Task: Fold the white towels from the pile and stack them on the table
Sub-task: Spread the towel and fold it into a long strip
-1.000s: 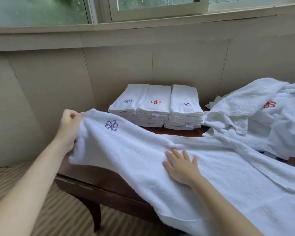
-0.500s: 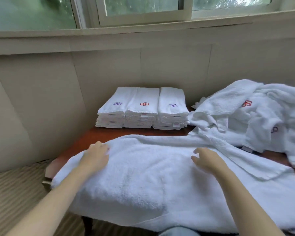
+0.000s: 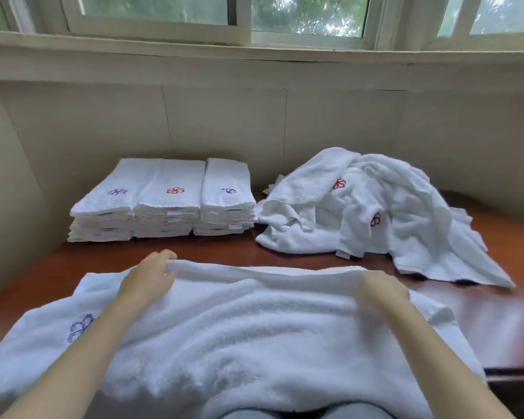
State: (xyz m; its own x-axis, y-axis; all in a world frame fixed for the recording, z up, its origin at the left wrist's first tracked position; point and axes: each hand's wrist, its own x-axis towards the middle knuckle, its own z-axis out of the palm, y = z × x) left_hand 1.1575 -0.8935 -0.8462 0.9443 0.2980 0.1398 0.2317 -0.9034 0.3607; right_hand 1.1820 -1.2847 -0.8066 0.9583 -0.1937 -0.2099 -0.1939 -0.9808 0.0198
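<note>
Working on one white towel point(image 3: 239, 328), spread across the near side of the table point(image 3: 224, 249) and hanging off the front edge toward the knees, with a purple flower emblem point(image 3: 80, 328) showing near its left end. Far long edge raised into a soft ridge, stretched fairly straight from one grip to the other. Looks like a lengthwise fold in the making, so best to keep that ridge taut and level, bring it toward the body in one even pull, and line edge up with edge before letting go. Worth smoothing the rumpled middle flat too, since thick terry is likely to bunch and spoil a neat stack. Left hand point(image 3: 147, 278) gripping the raised edge, fingers curled over the top of it, thumb hidden. Right hand point(image 3: 378, 290) blurred, seen from the back, apparently closed on the same edge further along, with the fingers themselves hard to make out. Nothing else held in either. Beyond, well apart from the towel, three folded stacks point(image 3: 164, 201) side by side against the wall point(image 3: 224, 122), flower emblems facing up. To their right, nearly touching the nearest stack, the loose pile point(image 3: 375, 207) of crumpled towels, one corner trailing near the right hand. Above everything, a window point(image 3: 309, 16) with green leaves outside.
</note>
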